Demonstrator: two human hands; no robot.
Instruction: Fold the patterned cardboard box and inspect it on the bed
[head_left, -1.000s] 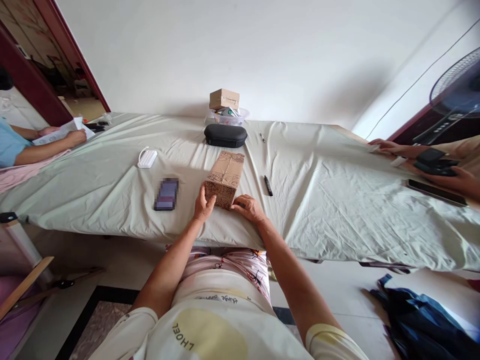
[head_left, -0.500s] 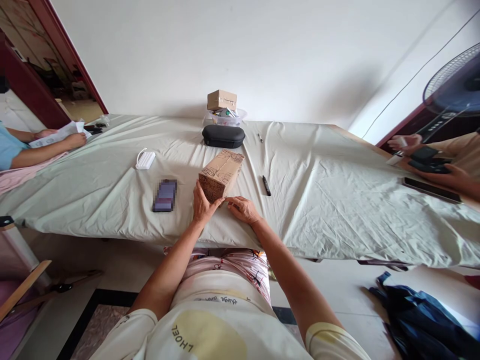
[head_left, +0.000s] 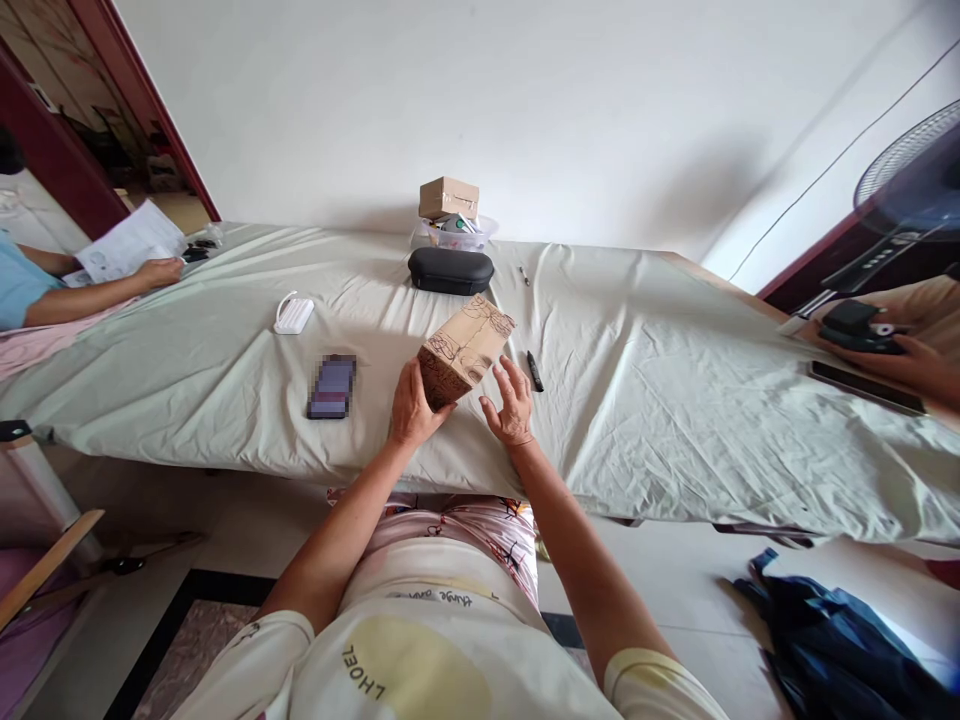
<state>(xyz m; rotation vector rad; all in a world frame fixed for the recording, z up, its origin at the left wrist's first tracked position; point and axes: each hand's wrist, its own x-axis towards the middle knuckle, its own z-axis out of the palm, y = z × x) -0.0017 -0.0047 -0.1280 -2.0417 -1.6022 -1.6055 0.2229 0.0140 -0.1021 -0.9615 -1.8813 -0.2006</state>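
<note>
A brown cardboard box [head_left: 465, 347] with black drawings on it is tilted up off the sheet-covered table [head_left: 675, 400]. My left hand [head_left: 415, 407] grips its near left corner from below. My right hand [head_left: 511, 401] is just right of the box with its fingers spread, touching or almost touching the box's side. A black marker [head_left: 533, 370] lies on the sheet just beyond my right hand.
A phone [head_left: 331, 386] and a small white case [head_left: 293, 314] lie to the left. Farther back are a black case [head_left: 450, 270] and a small box on a plastic tub [head_left: 448, 197]. People sit at the left [head_left: 97, 290] and right [head_left: 892, 345] ends. A fan [head_left: 911, 190] stands right.
The box went from lying flat on the sheet to raised and tilted rightward in my left hand. My right hand left the sheet and opened beside the box. The person at left lifted a paper.
</note>
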